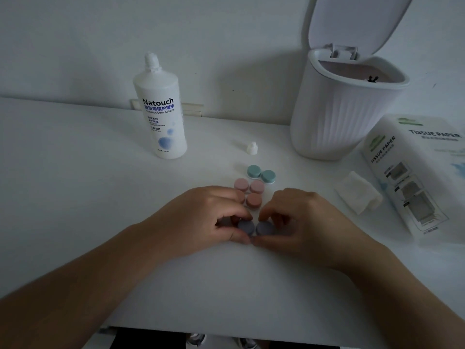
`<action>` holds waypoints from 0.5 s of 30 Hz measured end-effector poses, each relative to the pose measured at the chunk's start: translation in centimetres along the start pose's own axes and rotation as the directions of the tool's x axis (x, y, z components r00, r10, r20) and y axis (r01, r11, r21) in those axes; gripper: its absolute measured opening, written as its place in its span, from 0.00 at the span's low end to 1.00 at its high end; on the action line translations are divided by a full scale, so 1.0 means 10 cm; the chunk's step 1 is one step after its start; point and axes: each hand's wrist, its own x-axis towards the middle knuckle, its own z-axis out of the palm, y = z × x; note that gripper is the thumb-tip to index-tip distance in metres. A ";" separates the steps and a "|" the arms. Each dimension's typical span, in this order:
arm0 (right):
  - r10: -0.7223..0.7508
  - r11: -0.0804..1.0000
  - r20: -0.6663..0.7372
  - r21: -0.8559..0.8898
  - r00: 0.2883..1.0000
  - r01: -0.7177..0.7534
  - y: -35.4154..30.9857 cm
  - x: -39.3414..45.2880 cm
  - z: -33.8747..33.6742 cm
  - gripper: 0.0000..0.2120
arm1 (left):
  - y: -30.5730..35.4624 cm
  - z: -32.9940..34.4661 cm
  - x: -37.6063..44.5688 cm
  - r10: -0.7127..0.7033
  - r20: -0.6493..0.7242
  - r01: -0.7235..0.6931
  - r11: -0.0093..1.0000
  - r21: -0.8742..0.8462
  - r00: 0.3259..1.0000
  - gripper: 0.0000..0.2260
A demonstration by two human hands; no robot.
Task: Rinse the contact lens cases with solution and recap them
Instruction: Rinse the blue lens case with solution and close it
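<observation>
The blue-grey lens case is pinched by the left hand and right hand, apparently at its two caps; the brown case lies just beyond the grip.

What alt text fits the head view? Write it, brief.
Both hands, left and right, pinch the caps of a blue lens case on a white table. Behind it lie pink, brown and green cases, a solution bottle, a bin and tissues.
</observation>
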 end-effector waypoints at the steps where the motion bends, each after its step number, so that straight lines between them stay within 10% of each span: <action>1: -0.006 1.000 0.007 -0.004 1.000 0.006 0.00 0.00 0.01 0.10 | 0.00 0.00 0.00 0.000 -0.005 0.000 1.000 0.000 1.000 0.10; 15: -0.100 0.995 0.022 -0.010 0.995 0.100 -0.01 -0.01 0.00 0.08 | -0.02 0.01 0.01 -0.021 0.005 0.021 1.000 -0.017 1.000 0.11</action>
